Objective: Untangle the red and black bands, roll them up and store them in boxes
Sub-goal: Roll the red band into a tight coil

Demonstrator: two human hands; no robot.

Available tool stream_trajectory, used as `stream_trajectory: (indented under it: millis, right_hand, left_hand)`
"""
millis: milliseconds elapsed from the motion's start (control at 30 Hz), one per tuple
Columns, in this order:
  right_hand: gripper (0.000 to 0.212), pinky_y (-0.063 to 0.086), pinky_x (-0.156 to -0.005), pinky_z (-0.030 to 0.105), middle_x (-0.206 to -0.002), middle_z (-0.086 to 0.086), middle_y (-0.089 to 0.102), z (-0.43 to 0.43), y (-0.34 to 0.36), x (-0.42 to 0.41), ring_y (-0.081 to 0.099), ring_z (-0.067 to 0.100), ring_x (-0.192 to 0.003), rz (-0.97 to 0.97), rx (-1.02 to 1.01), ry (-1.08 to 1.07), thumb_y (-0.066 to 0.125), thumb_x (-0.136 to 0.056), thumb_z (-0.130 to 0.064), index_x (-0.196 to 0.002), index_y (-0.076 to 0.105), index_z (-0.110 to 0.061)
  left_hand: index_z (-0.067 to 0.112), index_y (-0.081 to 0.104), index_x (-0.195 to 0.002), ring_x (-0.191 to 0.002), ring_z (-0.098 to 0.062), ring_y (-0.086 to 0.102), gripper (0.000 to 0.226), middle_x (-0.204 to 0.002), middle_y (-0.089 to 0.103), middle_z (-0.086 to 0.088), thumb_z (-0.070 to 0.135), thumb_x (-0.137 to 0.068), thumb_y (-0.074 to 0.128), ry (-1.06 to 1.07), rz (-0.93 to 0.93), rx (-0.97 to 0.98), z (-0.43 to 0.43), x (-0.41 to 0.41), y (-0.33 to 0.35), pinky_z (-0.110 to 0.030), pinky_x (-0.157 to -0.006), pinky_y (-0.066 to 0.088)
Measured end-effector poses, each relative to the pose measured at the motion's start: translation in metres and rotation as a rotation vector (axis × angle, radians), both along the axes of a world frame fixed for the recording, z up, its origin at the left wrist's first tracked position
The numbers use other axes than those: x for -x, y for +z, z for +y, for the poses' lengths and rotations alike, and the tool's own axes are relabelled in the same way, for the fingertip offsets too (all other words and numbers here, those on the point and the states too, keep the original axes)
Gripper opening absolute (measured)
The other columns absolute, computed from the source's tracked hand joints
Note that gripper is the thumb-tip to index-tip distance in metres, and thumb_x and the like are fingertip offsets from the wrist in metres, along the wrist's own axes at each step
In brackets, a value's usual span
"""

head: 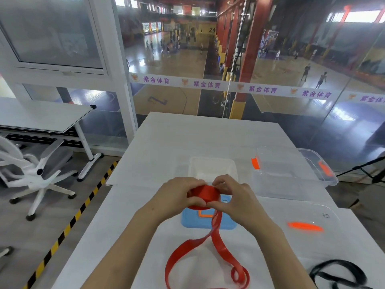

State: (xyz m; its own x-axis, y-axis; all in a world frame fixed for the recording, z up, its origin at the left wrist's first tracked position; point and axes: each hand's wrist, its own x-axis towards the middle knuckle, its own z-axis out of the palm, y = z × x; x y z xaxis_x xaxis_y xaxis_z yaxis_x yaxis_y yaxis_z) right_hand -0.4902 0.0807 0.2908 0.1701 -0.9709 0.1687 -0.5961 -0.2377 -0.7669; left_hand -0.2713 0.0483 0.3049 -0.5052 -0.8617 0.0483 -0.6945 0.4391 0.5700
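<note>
L grip [179, 193] & R grip [234, 198] pinch red band [205, 193].

left hand [179, 193] | right hand [236, 198] | both bare | forearms [135, 236] uncovered, short fingernails

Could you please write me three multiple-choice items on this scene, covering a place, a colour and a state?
1. Where does the black band lie? A. on the table, near right; B. in a box; C. on the chair.
2. What colour is the lid below the left hand and right hand? A. green; B. blue; C. yellow.
3. How is the red band? A. fully rolled; B. partly rolled, tail loose; C. flat, unrolled.
Answers: 1 A, it lies loose on the tabletop; 2 B, blue shows beneath the roll; 3 B, both hands grip a roll while a tail trails onto the table.
</note>
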Motion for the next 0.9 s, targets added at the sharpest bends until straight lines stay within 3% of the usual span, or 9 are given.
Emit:
stream_trajectory:
  millis: [100, 233, 367, 467, 567, 667, 733, 800, 900]
  right_hand:
    - [0.043, 0.054, -0.094, 0.011, -0.098, -0.014, 0.078, 0.001, -0.003, 0.004, 0.073, -0.003, -0.102, -0.076, 0.031, -0.001, 0.096, -0.075, -0.025, -0.103, 0.064, -0.024]
    - [0.048, 0.056, -0.1, 0.018, -0.109, -0.016, 0.079, 0.004, -0.008, 0.007, 0.075, 0.003, -0.108, -0.264, -0.035, -0.033, 0.096, -0.075, -0.017, -0.117, 0.073, -0.022]
    - [0.047, 0.057, -0.103, 0.024, -0.113, -0.015, 0.08, 0.007, -0.008, 0.007, 0.075, 0.006, -0.112, -0.282, -0.096, 0.02, 0.09, -0.081, -0.013, -0.12, 0.074, -0.032]
    - [0.037, 0.059, -0.101, 0.029, -0.109, -0.009, 0.081, 0.008, -0.007, 0.005, 0.076, 0.012, -0.108, -0.337, -0.091, -0.024, 0.088, -0.083, -0.012, -0.115, 0.076, -0.027]
    - [0.036, 0.061, -0.101, 0.033, -0.107, -0.007, 0.081, 0.006, -0.006, 0.003, 0.078, 0.015, -0.105, -0.343, -0.103, -0.027, 0.088, -0.084, -0.015, -0.117, 0.075, -0.023]
    - [0.039, 0.061, -0.099, 0.032, -0.105, -0.01, 0.081, 0.006, -0.006, -0.001, 0.078, 0.013, -0.104, -0.338, -0.106, -0.025, 0.091, -0.082, -0.02, -0.116, 0.075, -0.028]
    - [0.039, 0.061, -0.099, 0.03, -0.104, -0.012, 0.081, 0.006, -0.005, -0.002, 0.078, 0.011, -0.103, -0.308, -0.098, -0.032, 0.092, -0.08, -0.025, -0.114, 0.075, -0.031]
    - [0.038, 0.061, -0.098, 0.029, -0.102, -0.013, 0.081, 0.005, -0.004, 0.0, 0.078, 0.009, -0.101, -0.283, -0.093, -0.031, 0.092, -0.08, -0.024, -0.114, 0.076, -0.03]
    - [0.034, 0.06, -0.097, 0.023, -0.1, -0.018, 0.08, 0.002, 0.0, 0.008, 0.077, 0.005, -0.1, -0.193, -0.054, -0.004, 0.091, -0.081, -0.025, -0.111, 0.076, -0.03]
  left_hand:
    - [0.039, 0.066, -0.117, -0.094, -0.01, 0.063, 0.036, -0.1, 0.068, 0.016, 0.055, -0.085, 0.068, 0.007, 0.118, -0.013, 0.004, 0.0, 0.0, -0.041, -0.087, 0.058]
    - [0.036, 0.07, -0.109, -0.1, -0.012, 0.064, 0.017, -0.099, 0.067, 0.013, 0.035, -0.092, 0.074, 0.042, 0.364, -0.066, 0.009, 0.003, -0.009, -0.037, -0.089, 0.058]
    - [0.036, 0.069, -0.118, -0.113, -0.01, 0.067, 0.026, -0.115, 0.072, 0.014, 0.023, -0.096, 0.073, 0.173, 0.601, -0.111, 0.013, 0.004, -0.014, -0.037, -0.103, 0.056]
    - [0.032, 0.068, -0.127, -0.117, -0.02, 0.069, 0.035, -0.12, 0.074, 0.005, 0.034, -0.092, 0.07, 0.206, 0.717, -0.206, 0.014, 0.006, -0.017, -0.049, -0.105, 0.056]
    - [0.032, 0.067, -0.128, -0.117, -0.024, 0.069, 0.038, -0.121, 0.074, 0.003, 0.043, -0.091, 0.068, 0.231, 0.762, -0.23, 0.018, 0.008, -0.019, -0.053, -0.104, 0.056]
    - [0.027, 0.069, -0.123, -0.112, -0.027, 0.071, 0.024, -0.116, 0.075, -0.002, 0.022, -0.1, 0.067, 0.25, 0.839, -0.216, 0.02, 0.01, -0.021, -0.054, -0.1, 0.058]
    - [0.026, 0.069, -0.123, -0.112, -0.029, 0.071, 0.024, -0.116, 0.075, -0.004, 0.022, -0.099, 0.067, 0.254, 0.857, -0.224, 0.021, 0.011, -0.02, -0.055, -0.1, 0.058]
    - [0.029, 0.069, -0.124, -0.114, -0.026, 0.07, 0.029, -0.117, 0.075, 0.0, 0.03, -0.095, 0.068, 0.234, 0.821, -0.249, 0.022, 0.01, -0.018, -0.054, -0.103, 0.057]
    - [0.039, 0.067, -0.123, -0.118, -0.013, 0.068, 0.027, -0.119, 0.074, 0.013, 0.03, -0.097, 0.071, 0.184, 0.607, -0.271, 0.017, 0.002, -0.014, -0.048, -0.108, 0.054]
